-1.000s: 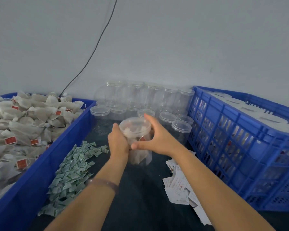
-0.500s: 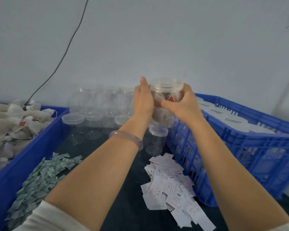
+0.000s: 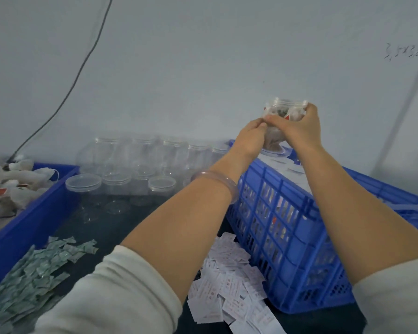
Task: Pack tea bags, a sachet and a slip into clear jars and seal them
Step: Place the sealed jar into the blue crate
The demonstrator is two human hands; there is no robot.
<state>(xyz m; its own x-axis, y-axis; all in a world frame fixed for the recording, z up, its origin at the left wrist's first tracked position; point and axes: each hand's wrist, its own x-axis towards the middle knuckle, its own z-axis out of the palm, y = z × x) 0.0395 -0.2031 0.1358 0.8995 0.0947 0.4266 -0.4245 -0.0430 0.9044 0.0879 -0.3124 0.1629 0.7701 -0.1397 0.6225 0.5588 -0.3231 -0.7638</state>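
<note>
Both L grip (image 3: pixel 250 138), R grip (image 3: pixel 297 130) hold jar (image 3: pixel 285 106); now over crate (image 3: pixel 287 213).

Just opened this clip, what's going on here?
A person holds a clear jar packed with tea bags in both hands. The left hand and right hand grip its sides, above the far end of the blue lattice crate, which seems to hold other filled jars. At the back stand empty jars. The sachets and slips lie in piles nearer the person.
</note>
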